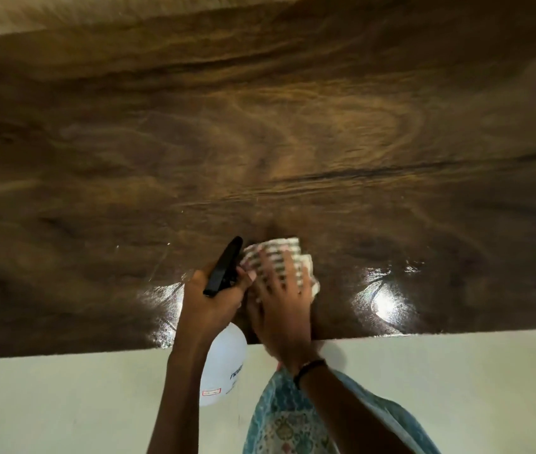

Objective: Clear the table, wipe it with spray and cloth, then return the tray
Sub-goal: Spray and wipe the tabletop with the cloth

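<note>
Wiping: the right hand (281, 299) presses a folded checked cloth (276, 258) flat on the table (260, 126), close to the near edge and about midway along it.
Right fingers: spread and straight over the cloth, pressing it down, not curled round it.
Spray bottle: the white spray bottle (224, 365) hangs off the near edge, its body over the floor and its black trigger head (224, 267) above the tabletop, touching or just beside the cloth.
Left hand: the left hand (209, 299) grips the bottle's neck, fingers wrapped round it below the trigger.
Stage: I judge the clearing done and the wiping under way; no tray is in view, so its return is not yet done.
Wet patches: two bright glints sit near the front edge, one left of the hands and one well to the right, likely spray not yet wiped.
Risk: the hands are crowded together, so a stroke to the left could knock the cloth into the bottle; a stroke toward the body could drag the cloth off the near edge.
Risk, streaks: the right-hand wet patch could dry unwiped if strokes stay central.
Room: open wood runs far ahead and to both sides; the far edge and left corner show, with pale floor (63, 404) below the near edge.
</note>
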Action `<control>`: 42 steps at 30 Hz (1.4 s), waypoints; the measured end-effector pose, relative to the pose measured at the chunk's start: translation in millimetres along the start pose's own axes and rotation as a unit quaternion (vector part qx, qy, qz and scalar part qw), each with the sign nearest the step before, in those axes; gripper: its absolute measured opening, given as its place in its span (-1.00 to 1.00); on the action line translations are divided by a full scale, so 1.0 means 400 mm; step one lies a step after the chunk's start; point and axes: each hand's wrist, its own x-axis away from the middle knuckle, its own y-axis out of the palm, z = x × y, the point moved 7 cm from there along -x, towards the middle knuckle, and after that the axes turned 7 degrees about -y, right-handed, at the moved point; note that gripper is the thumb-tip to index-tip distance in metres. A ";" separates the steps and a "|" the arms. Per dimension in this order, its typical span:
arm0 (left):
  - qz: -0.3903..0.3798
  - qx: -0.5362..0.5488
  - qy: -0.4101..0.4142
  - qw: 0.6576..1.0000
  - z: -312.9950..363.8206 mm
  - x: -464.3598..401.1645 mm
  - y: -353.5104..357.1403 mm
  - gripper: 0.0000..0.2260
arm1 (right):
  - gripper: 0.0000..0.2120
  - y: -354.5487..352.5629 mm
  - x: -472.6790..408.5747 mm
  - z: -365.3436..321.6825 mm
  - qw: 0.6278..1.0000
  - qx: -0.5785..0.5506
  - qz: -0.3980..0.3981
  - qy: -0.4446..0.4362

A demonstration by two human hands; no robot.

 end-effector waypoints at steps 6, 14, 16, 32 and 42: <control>0.009 -0.017 -0.008 1.000 -0.080 0.004 -0.039 -0.94 | -0.44 0.055 0.145 -0.109 0.975 0.013 -0.063 -0.211; 0.029 -0.019 -0.025 0.999 -0.099 -0.032 -0.134 -0.91 | -0.62 0.089 0.020 -0.177 0.948 0.008 -0.100 -0.303; 0.024 -0.019 -0.032 0.999 -0.090 -0.059 -0.160 -0.84 | -0.57 0.097 -0.063 -0.213 0.954 0.033 -0.093 -0.284; -0.027 -0.007 0.025 0.999 0.227 -0.379 -0.462 -0.84 | -0.48 -0.018 -0.841 -0.189 0.994 0.075 0.009 -0.076; 0.000 0.020 0.034 0.999 0.246 -0.592 -0.757 -0.63 | -0.50 0.069 -1.212 -0.542 0.994 0.099 0.022 -0.045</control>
